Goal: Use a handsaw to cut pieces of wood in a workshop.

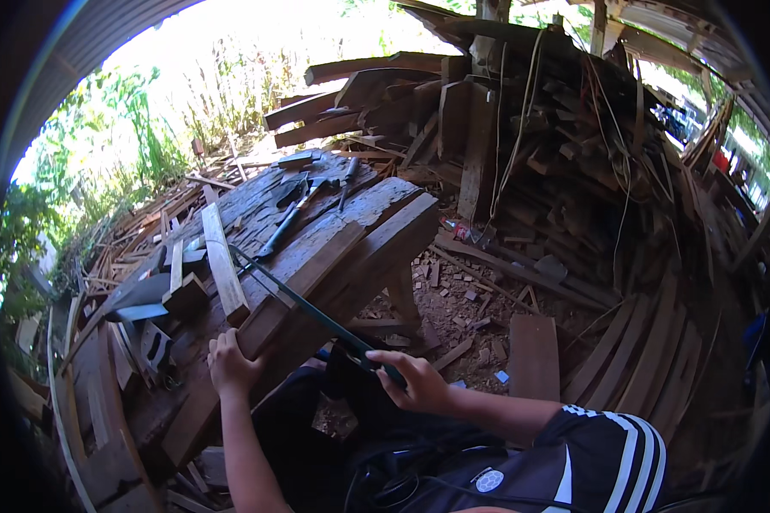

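Note:
My left hand (233,366) is closed over the near end of a reddish-brown board (331,255) lying along a thick, weathered timber bench (389,244). My right hand (415,385) grips the handle of a long, slim green saw (308,306), which runs diagonally across that board. A pale wooden strip (225,267) lies just beyond my left hand. On the bench top rest a long-handled dark metal tool (287,222) and a smaller dark-handled tool (348,183).
Stacked timber and hanging cords (565,145) rise behind the bench at right. Offcuts (141,368) crowd the left. Loose boards (532,359) and wood chips lie on the ground at right. Sunlit plants (68,171) stand beyond, under a metal roof edge.

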